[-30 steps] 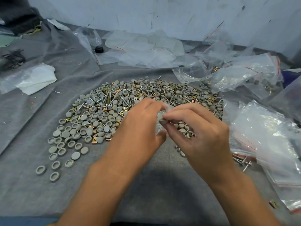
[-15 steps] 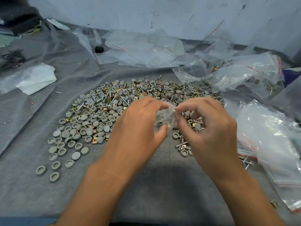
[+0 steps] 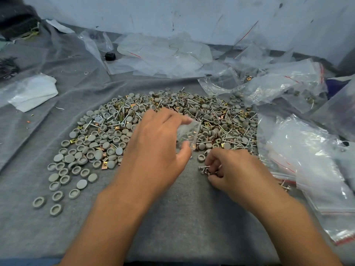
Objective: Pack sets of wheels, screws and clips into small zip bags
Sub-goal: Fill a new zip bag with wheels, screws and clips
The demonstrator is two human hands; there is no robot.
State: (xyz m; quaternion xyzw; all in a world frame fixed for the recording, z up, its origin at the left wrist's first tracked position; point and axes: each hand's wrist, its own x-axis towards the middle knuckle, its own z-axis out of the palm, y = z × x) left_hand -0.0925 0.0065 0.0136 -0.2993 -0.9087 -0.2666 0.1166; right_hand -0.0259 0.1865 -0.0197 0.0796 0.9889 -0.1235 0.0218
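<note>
Left hand (image 3: 155, 144) pinches a small clear zip bag (image 3: 189, 134) between thumb below and forefingers above; bag mouth faces right, a few parts visible inside, exact contents hard to tell. Right hand (image 3: 236, 169) is curled low on the surface (image 3: 172, 217), fingers (image 3: 212, 160) closed round a small cluster of silver screws (image 3: 206, 169), screw heads poking out to the left of the fingertips. Bag sits above and left of the right fingers, apart from them. One grey wheel (image 3: 201, 158) lies just beside the right fingertips, between the two hands.

Beyond both hands: big heap of parts (image 3: 221, 120) of grey round wheels, silver screws and brass-coloured clips mixed together, spreading left and right behind the fingers. Left of the left hand the heap thins into loose grey wheels (image 3: 63, 175) lying singly on the grey cloth-covered surface, some cup side up, some flat side up.

Right of the right hand: pile of clear zip bags with red seal lines (image 3: 311, 160), a few screws at its edge near the wrist. Further back right, more bags (image 3: 284, 87), some with parts inside. Far behind, flat empty bags (image 3: 163, 54) and a small black cap (image 3: 109, 56). Far left, folded white sheet in plastic (image 3: 30, 93).
</note>
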